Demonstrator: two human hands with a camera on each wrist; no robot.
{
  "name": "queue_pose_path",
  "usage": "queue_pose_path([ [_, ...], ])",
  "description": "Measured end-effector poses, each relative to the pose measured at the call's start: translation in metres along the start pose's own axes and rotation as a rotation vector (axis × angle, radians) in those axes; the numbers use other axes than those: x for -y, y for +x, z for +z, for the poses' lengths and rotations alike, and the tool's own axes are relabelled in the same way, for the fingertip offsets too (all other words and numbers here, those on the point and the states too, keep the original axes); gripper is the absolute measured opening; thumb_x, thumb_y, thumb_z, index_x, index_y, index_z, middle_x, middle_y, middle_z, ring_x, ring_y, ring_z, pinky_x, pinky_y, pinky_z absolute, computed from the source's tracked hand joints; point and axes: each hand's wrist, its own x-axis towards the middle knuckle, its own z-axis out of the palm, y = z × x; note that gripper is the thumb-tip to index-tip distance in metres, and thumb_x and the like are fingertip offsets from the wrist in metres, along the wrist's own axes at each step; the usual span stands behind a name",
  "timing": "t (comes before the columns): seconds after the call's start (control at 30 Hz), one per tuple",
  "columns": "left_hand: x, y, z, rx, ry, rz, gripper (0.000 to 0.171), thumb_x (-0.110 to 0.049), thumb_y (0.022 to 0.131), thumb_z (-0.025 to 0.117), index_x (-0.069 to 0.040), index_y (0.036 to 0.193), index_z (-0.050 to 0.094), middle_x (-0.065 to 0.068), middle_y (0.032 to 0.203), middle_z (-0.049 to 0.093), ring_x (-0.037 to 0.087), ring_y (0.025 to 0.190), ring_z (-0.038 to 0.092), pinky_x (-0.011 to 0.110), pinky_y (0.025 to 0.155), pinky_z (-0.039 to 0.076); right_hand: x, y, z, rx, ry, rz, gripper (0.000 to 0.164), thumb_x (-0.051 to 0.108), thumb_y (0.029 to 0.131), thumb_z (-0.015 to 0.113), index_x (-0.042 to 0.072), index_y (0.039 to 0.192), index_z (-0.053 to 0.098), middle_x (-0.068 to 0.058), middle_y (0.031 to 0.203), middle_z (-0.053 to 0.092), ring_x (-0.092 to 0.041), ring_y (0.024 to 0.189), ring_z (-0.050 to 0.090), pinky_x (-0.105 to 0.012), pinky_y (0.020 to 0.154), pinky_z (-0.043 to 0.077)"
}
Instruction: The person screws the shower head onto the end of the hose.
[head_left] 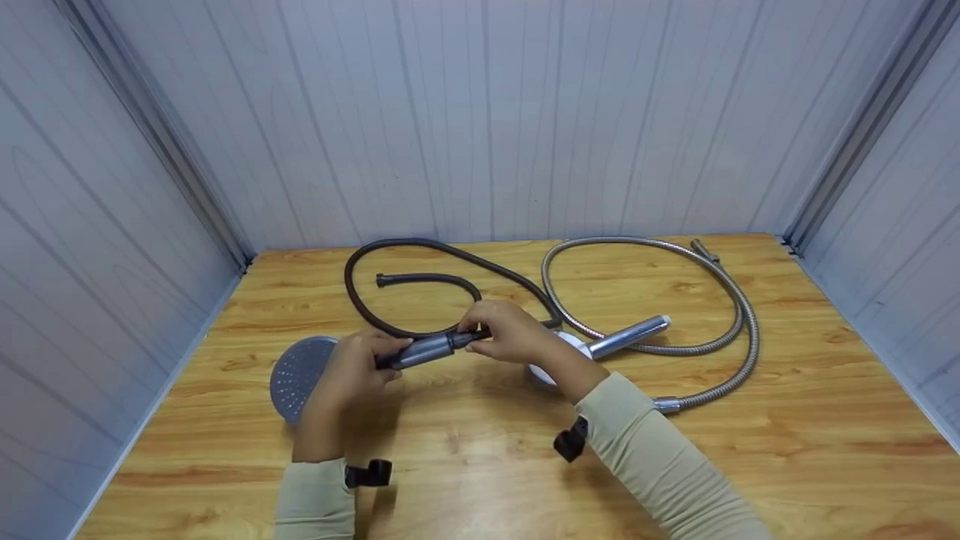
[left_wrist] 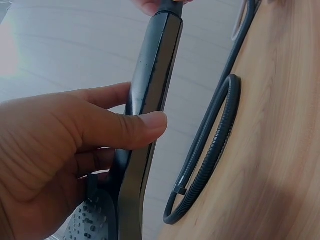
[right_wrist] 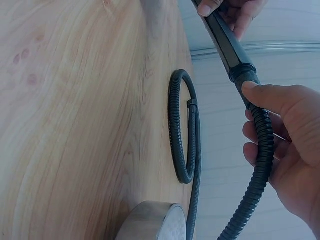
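Observation:
My left hand (head_left: 352,369) grips the handle of a black shower head (head_left: 298,379), thumb on one side and fingers on the other in the left wrist view. The round nozzle face of that head shows to the left of the hand. At the handle's end, my right hand (right_wrist: 295,135) pinches the connector (right_wrist: 246,79) of a black ribbed hose (right_wrist: 260,145). Connector and handle end meet in line; whether they are threaded together I cannot tell. From there the hose loops back over the table, its other end fitting (head_left: 381,280) lying free.
A chrome shower head (head_left: 628,336) lies just right of my right hand, partly hidden by it. Beyond it coils a silver metal hose (head_left: 752,337), one end near my right sleeve. White panel walls (head_left: 480,120) enclose the wooden table (head_left: 480,465) at back and sides.

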Motion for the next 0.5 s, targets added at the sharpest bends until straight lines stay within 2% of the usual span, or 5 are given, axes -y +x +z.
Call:
queue_pose_path([
  [0.5,-0.0017,0.0007,0.0016,0.011,0.007,-0.003,0.046,0.007,0.071,0.082,-0.011,0.112,0.075,0.009,0.105,0.068,0.025,0.095,0.064,0.040,0.081,0.054,0.0000,-0.0019,-0.0044,0.049,-0.024,-0.036,0.020,0.016,0.094,0.067,0.004,0.108,0.073,-0.009,0.103,0.069,-0.021,0.090,0.061,-0.037,0.079,0.049],
])
